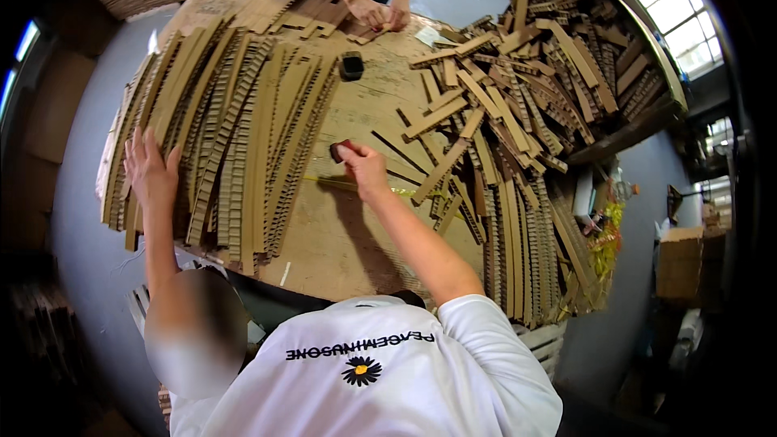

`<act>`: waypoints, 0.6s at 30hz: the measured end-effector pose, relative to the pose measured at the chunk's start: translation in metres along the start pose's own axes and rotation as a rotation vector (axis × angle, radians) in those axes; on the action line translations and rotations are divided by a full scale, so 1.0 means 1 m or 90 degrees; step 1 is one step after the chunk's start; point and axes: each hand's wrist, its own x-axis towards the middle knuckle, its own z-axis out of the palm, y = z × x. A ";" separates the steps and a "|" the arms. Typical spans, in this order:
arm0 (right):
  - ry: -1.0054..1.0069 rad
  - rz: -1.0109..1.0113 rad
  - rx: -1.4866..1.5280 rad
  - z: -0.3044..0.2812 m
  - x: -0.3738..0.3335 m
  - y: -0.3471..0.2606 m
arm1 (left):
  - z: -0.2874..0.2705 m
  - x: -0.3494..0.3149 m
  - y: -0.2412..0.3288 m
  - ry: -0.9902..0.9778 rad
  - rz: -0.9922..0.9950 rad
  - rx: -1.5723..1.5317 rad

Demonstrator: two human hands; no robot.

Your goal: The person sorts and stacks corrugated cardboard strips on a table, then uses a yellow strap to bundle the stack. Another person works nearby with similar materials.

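Observation:
My left hand lies with its fingers spread on the left edge of a wide row of brown cardboard strips. Many of those strips show a ridged, honeycomb-like side, and they lie lengthwise, leaning on one another. Over the middle of the table my right hand is closed, pinching a small dark red piece between thumb and fingers. What kind of thing it is cannot be made out. A thin yellow strip, like a tape measure, runs across the tabletop beneath that hand.
Across the wooden table, another person's hands work at the far edge. A small black box-shaped object sits near the row. Loose cardboard strips spill from a large container at right. Yellow strapping hangs beside the table.

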 end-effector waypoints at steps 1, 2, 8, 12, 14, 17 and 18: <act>0.018 -0.033 -0.013 -0.022 0.010 -0.001 | -0.009 -0.005 0.027 0.110 0.048 -0.104; 0.028 -0.059 -0.023 -0.038 0.016 0.000 | -0.027 -0.014 0.063 0.128 0.039 -0.217; 0.108 -0.089 -0.173 -0.056 0.107 -0.041 | 0.005 -0.061 0.205 -0.004 0.125 -0.326; 0.116 -0.243 -0.464 -0.018 0.182 -0.088 | 0.028 -0.065 0.224 -0.010 0.060 -0.466; 0.119 -0.356 -0.590 -0.004 0.227 -0.095 | 0.047 -0.087 0.240 -0.046 0.094 -0.571; 0.094 -0.468 -0.753 0.012 0.280 -0.087 | 0.072 -0.134 0.271 -0.163 0.110 -0.605; 0.078 -0.476 -0.815 0.015 0.293 -0.083 | 0.078 -0.142 0.278 -0.197 0.117 -0.602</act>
